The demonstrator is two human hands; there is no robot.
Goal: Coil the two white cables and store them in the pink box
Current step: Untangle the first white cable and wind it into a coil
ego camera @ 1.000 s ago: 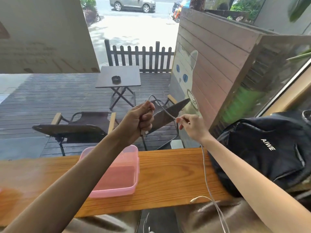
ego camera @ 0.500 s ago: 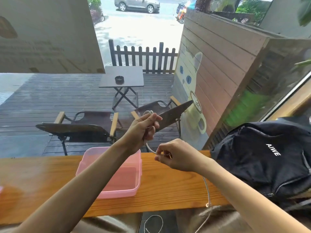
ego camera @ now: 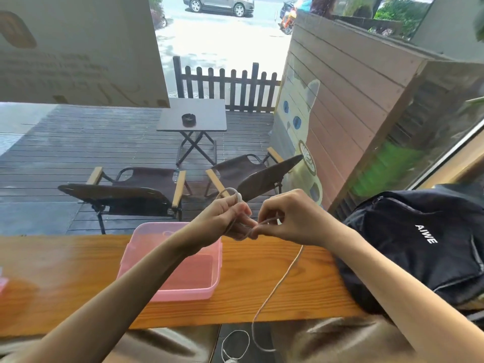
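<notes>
A white cable is being wound above the wooden counter. A small loop is kept over the curled fingers of the left hand, clamped so the coil cannot spring open. Just beside them, the right hand is pinched on the strand to feed the next turn. The slack hangs below the fingers. The pink box sits open beneath the left wrist, ready for the coil.

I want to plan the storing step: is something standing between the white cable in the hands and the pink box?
Nothing visible does. The white cable is held above the counter by the left hand and right hand, beside the pink box, which is open on top.
</notes>
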